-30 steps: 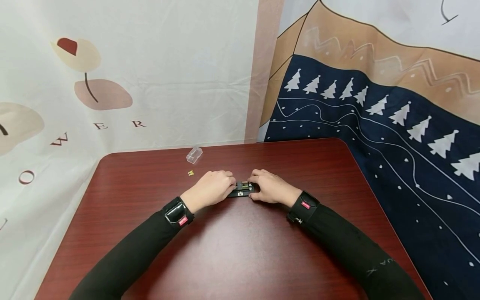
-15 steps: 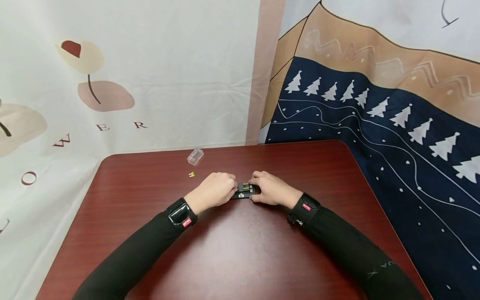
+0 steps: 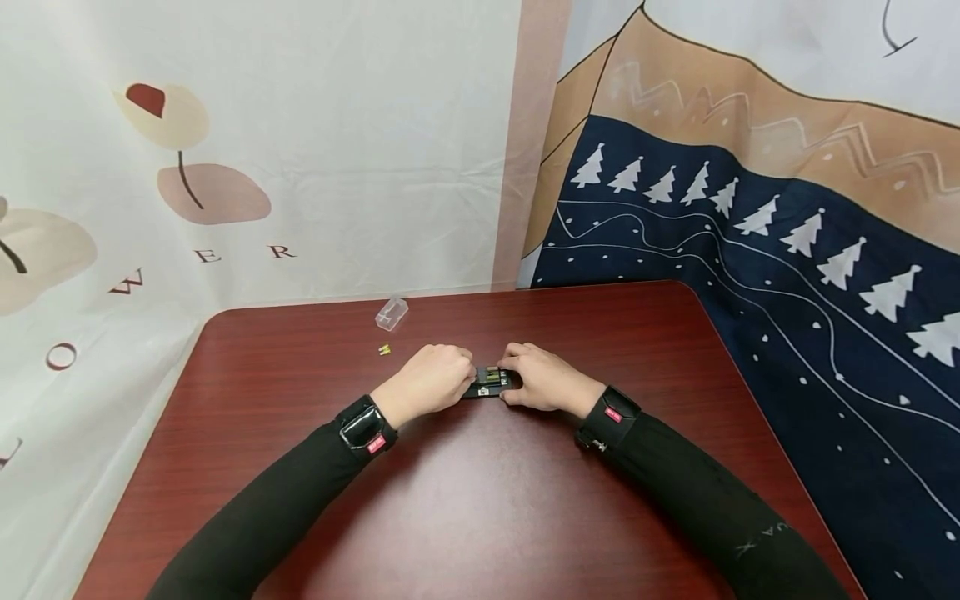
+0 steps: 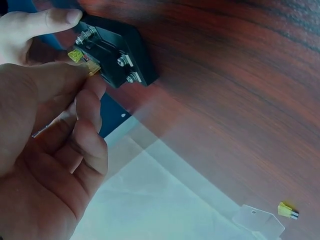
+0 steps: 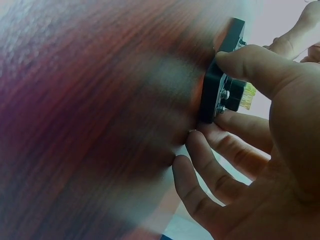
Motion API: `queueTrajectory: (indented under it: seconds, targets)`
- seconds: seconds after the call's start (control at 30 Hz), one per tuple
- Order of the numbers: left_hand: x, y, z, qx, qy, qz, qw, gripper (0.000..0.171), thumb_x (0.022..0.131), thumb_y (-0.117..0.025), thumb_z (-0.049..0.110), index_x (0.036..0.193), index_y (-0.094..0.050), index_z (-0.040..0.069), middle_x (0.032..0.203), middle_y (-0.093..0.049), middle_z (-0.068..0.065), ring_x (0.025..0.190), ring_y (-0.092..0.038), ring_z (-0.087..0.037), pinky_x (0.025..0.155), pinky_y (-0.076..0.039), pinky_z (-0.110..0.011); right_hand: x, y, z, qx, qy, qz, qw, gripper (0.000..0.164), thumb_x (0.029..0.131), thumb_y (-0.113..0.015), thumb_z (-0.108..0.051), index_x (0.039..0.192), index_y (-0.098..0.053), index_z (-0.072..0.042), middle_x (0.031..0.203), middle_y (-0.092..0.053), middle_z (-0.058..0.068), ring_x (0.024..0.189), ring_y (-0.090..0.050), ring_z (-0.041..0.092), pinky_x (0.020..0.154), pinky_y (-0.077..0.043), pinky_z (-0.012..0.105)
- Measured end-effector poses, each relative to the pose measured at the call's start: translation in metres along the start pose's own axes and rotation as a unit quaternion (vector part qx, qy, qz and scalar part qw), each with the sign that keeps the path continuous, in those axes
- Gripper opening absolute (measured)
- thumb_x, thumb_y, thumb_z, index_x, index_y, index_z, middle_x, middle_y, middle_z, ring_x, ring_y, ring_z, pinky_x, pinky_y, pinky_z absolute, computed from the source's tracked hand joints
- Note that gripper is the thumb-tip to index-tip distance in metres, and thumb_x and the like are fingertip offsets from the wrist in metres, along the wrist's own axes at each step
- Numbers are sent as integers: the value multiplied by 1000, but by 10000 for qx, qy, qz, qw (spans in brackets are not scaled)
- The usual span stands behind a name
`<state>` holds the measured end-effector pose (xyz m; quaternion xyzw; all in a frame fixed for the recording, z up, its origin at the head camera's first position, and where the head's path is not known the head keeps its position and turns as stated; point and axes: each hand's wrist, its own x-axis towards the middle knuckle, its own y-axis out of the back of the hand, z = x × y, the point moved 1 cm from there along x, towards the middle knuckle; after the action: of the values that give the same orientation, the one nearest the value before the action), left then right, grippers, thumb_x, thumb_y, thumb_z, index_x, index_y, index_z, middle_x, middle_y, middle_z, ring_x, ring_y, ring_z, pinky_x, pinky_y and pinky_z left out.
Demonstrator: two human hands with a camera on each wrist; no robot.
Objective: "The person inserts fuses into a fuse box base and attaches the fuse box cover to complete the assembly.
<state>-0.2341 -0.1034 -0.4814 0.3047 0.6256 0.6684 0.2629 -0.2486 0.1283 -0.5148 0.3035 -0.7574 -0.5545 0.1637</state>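
Observation:
A black fuse block [image 3: 483,391] with metal screw terminals sits on the table between both hands. My left hand [image 3: 429,379] is at its left part; in the left wrist view its thumb and forefinger pinch a yellow blade fuse [image 4: 93,68] against the block. Beside that, another yellow fuse [image 4: 76,55] stands in the block. My right hand [image 3: 546,377] grips the block's right end between thumb and forefinger, its other fingers touching the tabletop. In the right wrist view, yellow fuse tops [image 5: 248,95] stick out of the block. How deep the pinched fuse sits is hidden by fingers.
One loose yellow blade fuse [image 3: 385,350] lies on the table left of the hands. Behind it, near the far edge, is a small clear plastic box [image 3: 392,314]. The red-brown table [image 3: 480,517] meets hanging printed cloths [image 3: 375,167] at the back and right.
The head view has shifted slightly. Both hands keep nearly the same hold at the fuse block.

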Motion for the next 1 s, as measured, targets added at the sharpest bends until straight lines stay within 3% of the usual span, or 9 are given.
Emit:
queueTrajectory:
  seconds: [0.77, 1.0]
  targets:
    - [-1, -2, 4, 31, 94, 185, 9998, 21, 101, -75, 15, 81, -79, 18, 79, -69, 5, 74, -72, -18, 67, -62, -41, -1, 1, -2, -34, -117, 2, 9999, 50, 95, -85, -35, 136, -74, -9, 123, -67, 2, 115, -66, 21, 101, -58, 42]
    - [-2, -1, 4, 20, 231, 93, 9997, 21, 102, -74, 16, 82, -80, 19, 78, -69, 6, 74, -71, -17, 65, -60, -39, -1, 3, -3, 27, -139, -17, 9999, 50, 95, -86, -33, 137, -74, -8, 120, -66, 2, 112, -64, 20, 98, -58, 42]
